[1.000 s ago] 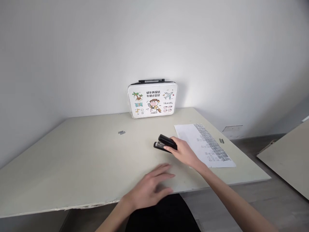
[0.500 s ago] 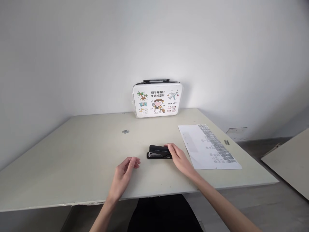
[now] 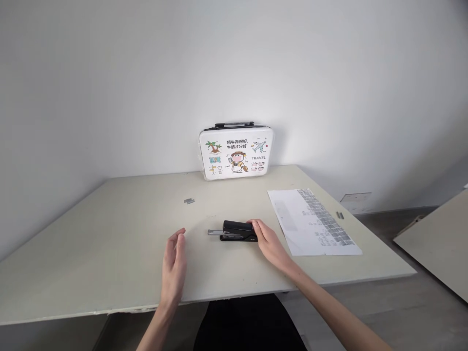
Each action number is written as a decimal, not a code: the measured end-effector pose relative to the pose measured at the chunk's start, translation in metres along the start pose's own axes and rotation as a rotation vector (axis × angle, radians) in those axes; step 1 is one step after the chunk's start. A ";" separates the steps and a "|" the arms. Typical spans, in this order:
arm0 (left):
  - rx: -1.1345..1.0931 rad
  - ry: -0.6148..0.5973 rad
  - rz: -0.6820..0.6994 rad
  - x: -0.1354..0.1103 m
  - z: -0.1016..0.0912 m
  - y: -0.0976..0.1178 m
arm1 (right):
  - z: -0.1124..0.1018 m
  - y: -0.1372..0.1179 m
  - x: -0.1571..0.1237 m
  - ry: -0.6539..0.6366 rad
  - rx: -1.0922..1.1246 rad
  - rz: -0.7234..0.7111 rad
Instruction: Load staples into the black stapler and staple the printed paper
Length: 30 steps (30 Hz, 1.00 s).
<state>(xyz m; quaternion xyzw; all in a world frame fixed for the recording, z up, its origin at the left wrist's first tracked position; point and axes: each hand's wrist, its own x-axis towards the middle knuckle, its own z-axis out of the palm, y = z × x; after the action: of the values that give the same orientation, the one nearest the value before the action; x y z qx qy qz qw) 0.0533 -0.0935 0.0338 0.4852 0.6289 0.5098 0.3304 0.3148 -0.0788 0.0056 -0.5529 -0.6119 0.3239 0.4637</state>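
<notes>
A black stapler lies on the table, its front end pointing left. My right hand grips its rear end. Out of the stapler's front sticks a metal staple tray, slid out to the left. My left hand is held to the left of the tray, apart from it, with the fingers stretched out and nothing in them. Farther back on the table are small grey staple strips.
Against the wall stands a white case with cartoon prints and a black handle. A printed sheet of paper lies at the right, with more staple strips beyond it near the table's right edge.
The metal tray has come out of the stapler's front. My left hand has moved left and its curled fingers have straightened. My right hand keeps its hold on the stapler.
</notes>
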 end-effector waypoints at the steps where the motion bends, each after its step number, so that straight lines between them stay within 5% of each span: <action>1: -0.012 -0.006 -0.010 0.001 0.000 -0.001 | 0.000 -0.001 0.000 -0.025 -0.012 -0.005; 5: -0.122 -0.059 -0.044 0.005 0.004 -0.007 | 0.002 0.000 -0.002 -0.072 -0.056 -0.047; 9: -0.504 -0.144 -0.206 0.007 0.016 0.000 | 0.003 -0.008 -0.012 -0.021 -0.054 -0.104; 14: -0.967 -0.294 -0.647 0.011 0.031 0.022 | 0.006 -0.029 -0.032 0.095 -0.125 -0.606; 17: -1.075 -0.334 -0.779 0.012 0.036 0.030 | 0.004 -0.036 -0.040 0.102 -0.299 -0.864; 24: -1.110 -0.386 -0.819 0.012 0.039 0.029 | -0.008 -0.034 -0.046 -0.003 -0.534 -0.999; 27: -1.051 -0.332 -0.796 0.012 0.037 0.027 | -0.011 -0.033 -0.046 0.040 -0.492 -0.962; 30: -0.885 -0.253 -0.619 0.008 0.035 0.020 | -0.010 -0.034 -0.047 0.163 -0.331 -0.866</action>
<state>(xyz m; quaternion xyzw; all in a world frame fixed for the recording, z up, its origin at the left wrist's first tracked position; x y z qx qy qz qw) 0.0884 -0.0743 0.0442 0.1497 0.4233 0.5423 0.7101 0.3098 -0.1319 0.0302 -0.3369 -0.7912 -0.0456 0.5083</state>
